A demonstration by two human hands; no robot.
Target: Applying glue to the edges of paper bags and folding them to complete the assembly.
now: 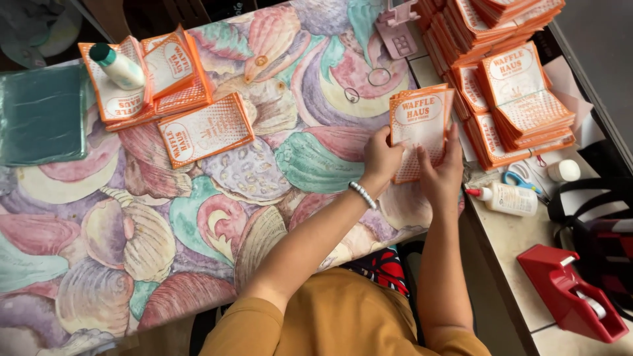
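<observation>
Paper sleeves (422, 125), orange-and-white, sit as a small stack upright on edge on the shell-print table (198, 217), right side. Left hand (381, 158) clamps the stack's left edge, right hand (443, 173) closes on the right edge, fingers up the front. Looks like I'm squaring the bundle. Next move calls for even pressure from both sides so nothing fans out. More sleeves lie in piles (514, 99) just right, glue bottle (509, 198) and red tape dispenser (570, 290) nearby.
</observation>
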